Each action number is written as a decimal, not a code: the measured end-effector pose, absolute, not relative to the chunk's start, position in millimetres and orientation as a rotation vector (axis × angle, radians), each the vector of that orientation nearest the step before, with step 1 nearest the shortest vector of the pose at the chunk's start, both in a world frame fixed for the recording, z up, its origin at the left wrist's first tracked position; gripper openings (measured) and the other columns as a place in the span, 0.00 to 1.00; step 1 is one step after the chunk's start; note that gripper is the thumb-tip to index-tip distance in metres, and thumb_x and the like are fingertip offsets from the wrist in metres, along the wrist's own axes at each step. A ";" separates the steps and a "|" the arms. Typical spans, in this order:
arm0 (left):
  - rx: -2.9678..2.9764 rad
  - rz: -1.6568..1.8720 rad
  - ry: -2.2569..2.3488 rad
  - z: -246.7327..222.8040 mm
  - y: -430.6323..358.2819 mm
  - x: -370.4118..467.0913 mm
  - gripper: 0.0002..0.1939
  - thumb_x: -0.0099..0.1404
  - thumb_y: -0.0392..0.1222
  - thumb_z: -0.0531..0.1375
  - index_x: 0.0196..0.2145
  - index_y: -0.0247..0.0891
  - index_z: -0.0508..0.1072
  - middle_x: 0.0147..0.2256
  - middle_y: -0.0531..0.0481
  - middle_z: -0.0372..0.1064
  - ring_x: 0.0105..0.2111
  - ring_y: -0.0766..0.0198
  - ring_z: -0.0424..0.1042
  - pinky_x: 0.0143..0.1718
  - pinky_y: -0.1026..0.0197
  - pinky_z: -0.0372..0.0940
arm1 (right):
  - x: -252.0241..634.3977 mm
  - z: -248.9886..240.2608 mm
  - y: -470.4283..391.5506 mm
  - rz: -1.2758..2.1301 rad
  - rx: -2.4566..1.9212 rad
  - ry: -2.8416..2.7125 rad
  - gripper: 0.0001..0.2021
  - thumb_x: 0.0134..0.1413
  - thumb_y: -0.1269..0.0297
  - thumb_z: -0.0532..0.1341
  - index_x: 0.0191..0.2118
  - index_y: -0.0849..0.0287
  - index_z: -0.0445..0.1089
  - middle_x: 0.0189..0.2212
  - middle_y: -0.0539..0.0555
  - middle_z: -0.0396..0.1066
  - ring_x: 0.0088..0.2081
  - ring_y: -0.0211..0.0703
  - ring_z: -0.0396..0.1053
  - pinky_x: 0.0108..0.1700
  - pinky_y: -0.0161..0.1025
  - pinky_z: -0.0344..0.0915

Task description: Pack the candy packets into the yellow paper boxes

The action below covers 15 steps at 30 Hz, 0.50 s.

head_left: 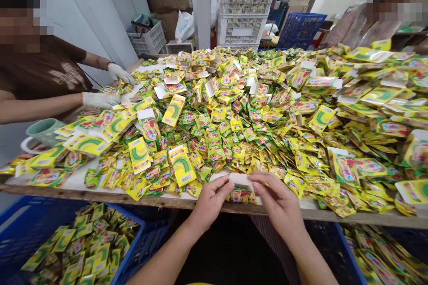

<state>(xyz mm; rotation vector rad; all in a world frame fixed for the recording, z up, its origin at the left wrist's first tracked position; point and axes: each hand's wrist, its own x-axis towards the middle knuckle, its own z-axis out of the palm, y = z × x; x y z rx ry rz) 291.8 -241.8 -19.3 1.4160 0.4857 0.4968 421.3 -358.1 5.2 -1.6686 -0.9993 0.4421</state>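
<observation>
Between my two hands, at the table's front edge, is a small printed carton (pixel 241 195) with its white flap raised. My left hand (pixel 211 198) pinches the carton's left side. On the right side, the thumb and fingers of my right hand (pixel 276 198) close on the flap and edge. Just beyond them lies a heap of small green and yellow sachets (pixel 214 138). Flat yellow cartons, such as one with a barcode (pixel 182 165), lie on the sachets. Whether sachets are inside the held carton is hidden.
A wooden table (pixel 187 203) bears the heap. At left, a co-worker's gloved hands (pixel 100 99) handle packets near a green mug (pixel 45 131). Blue crates of cartons stand below left (pixel 133 249) and right (pixel 349 254). Another person sits far right. White crates (pixel 242 29) are stacked behind.
</observation>
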 end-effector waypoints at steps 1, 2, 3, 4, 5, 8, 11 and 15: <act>1.385 0.483 0.499 -18.6 -242.3 291.2 0.17 0.67 0.50 0.56 0.45 0.39 0.77 0.41 0.48 0.75 0.44 0.56 0.70 0.49 0.58 0.62 | 419.9 2.0 -359.0 0.512 -1.613 -0.817 0.06 0.56 0.60 0.61 0.39 0.53 0.72 0.36 0.54 0.70 0.33 0.42 0.67 0.32 0.38 0.67; 1.349 0.469 0.503 -17.5 -242.9 290.6 0.18 0.67 0.51 0.56 0.45 0.38 0.77 0.41 0.47 0.75 0.45 0.56 0.70 0.50 0.57 0.62 | 418.7 -0.2 -359.1 0.605 -1.542 -0.666 0.07 0.54 0.59 0.64 0.38 0.54 0.71 0.33 0.52 0.68 0.28 0.39 0.65 0.25 0.34 0.63; 1.314 0.446 0.495 -15.9 -243.3 290.0 0.18 0.67 0.51 0.55 0.45 0.38 0.78 0.41 0.47 0.76 0.46 0.55 0.70 0.52 0.56 0.61 | 417.6 -1.4 -358.3 0.710 -1.462 -0.554 0.10 0.50 0.59 0.66 0.37 0.54 0.69 0.30 0.50 0.67 0.24 0.36 0.61 0.20 0.31 0.58; 1.288 0.413 0.476 -13.9 -243.6 289.5 0.18 0.67 0.50 0.55 0.45 0.37 0.78 0.42 0.46 0.76 0.47 0.54 0.70 0.53 0.55 0.60 | 416.8 -1.9 -356.9 0.819 -1.388 -0.480 0.13 0.45 0.60 0.68 0.37 0.54 0.68 0.29 0.48 0.65 0.22 0.33 0.58 0.17 0.29 0.53; 1.275 0.374 0.455 -11.7 -243.4 289.3 0.17 0.66 0.49 0.57 0.44 0.37 0.78 0.42 0.45 0.76 0.47 0.54 0.70 0.54 0.54 0.60 | 416.3 -1.8 -355.0 0.914 -1.338 -0.441 0.15 0.42 0.62 0.70 0.37 0.54 0.68 0.28 0.47 0.64 0.21 0.31 0.56 0.16 0.27 0.49; 1.264 0.334 0.491 -6.6 -240.7 290.9 0.12 0.60 0.45 0.64 0.39 0.37 0.80 0.37 0.46 0.78 0.42 0.55 0.73 0.49 0.55 0.64 | 415.8 0.4 -348.8 0.999 -1.392 -0.512 0.11 0.41 0.66 0.68 0.35 0.57 0.72 0.24 0.46 0.63 0.19 0.29 0.53 0.15 0.26 0.46; 1.234 0.498 0.576 -8.2 -235.9 294.5 0.09 0.55 0.42 0.67 0.35 0.38 0.80 0.34 0.48 0.78 0.37 0.57 0.75 0.43 0.57 0.68 | 416.2 2.9 -345.3 0.812 -1.484 -0.692 0.09 0.49 0.63 0.65 0.38 0.56 0.77 0.29 0.51 0.68 0.23 0.32 0.61 0.21 0.30 0.61; 1.349 0.680 0.579 -17.1 -234.0 296.3 0.08 0.56 0.42 0.67 0.36 0.40 0.81 0.38 0.47 0.79 0.41 0.55 0.76 0.47 0.57 0.68 | 417.3 3.0 -342.8 0.723 -1.444 -0.723 0.09 0.50 0.57 0.66 0.35 0.54 0.79 0.37 0.56 0.71 0.34 0.42 0.69 0.30 0.37 0.72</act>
